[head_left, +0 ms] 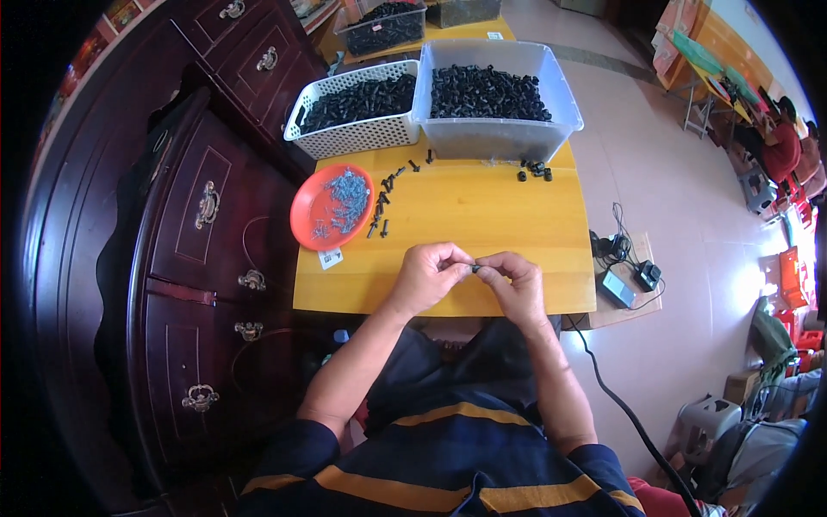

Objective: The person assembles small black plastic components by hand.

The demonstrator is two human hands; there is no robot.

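Near the front edge of the table, my left hand point(422, 274) and my right hand point(520, 289) meet at their fingertips. Both are closed in a pinch on one small black part point(475, 268), mostly hidden by the fingers. To the left lies an orange-red plate point(303, 215) with a heap of small silvery metal pieces point(349, 200). Beside it a curved line of black stem-shaped parts point(382, 205) runs toward the back. A few short black caps point(534, 171) sit at the back right.
A white perforated basket point(366, 136) and a clear plastic bin point(500, 138), both full of black parts, stand along the back of the yellow table point(482, 211). Dark wooden drawers point(185, 198) flank the left side. Cables and small devices point(617, 289) lie at right. Several people sit at far right.
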